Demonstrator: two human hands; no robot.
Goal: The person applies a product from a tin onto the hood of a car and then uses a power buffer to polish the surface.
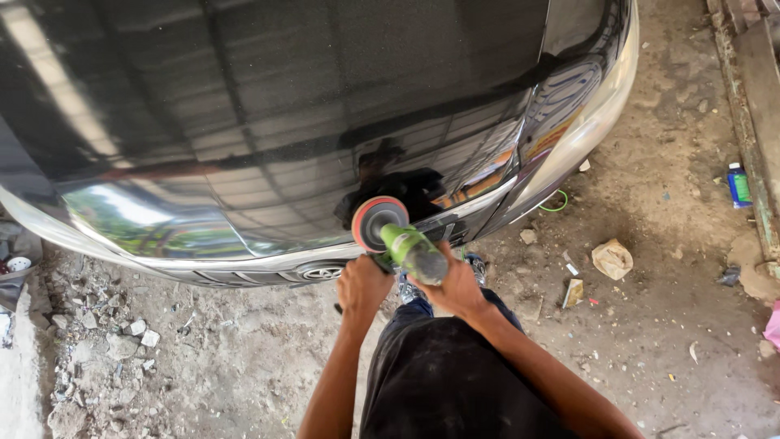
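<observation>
While both hands clench the green polisher (413,252) at lower centre, the right hand (457,286) wraps its body, the left hand (362,284) grips its side handle, and its pad (376,221) presses the black hood (268,114) just above.

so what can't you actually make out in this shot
Head view, the only one:
- Left hand: what its fingers grip is hidden behind the hand and the green handheld polishing machine.
- Round orange-rimmed polishing pad: its working face is turned away, against the glossy black car bonnet.
- Small blue bottle: too small to identify.
- The car is cut off by the top and left edges.
</observation>
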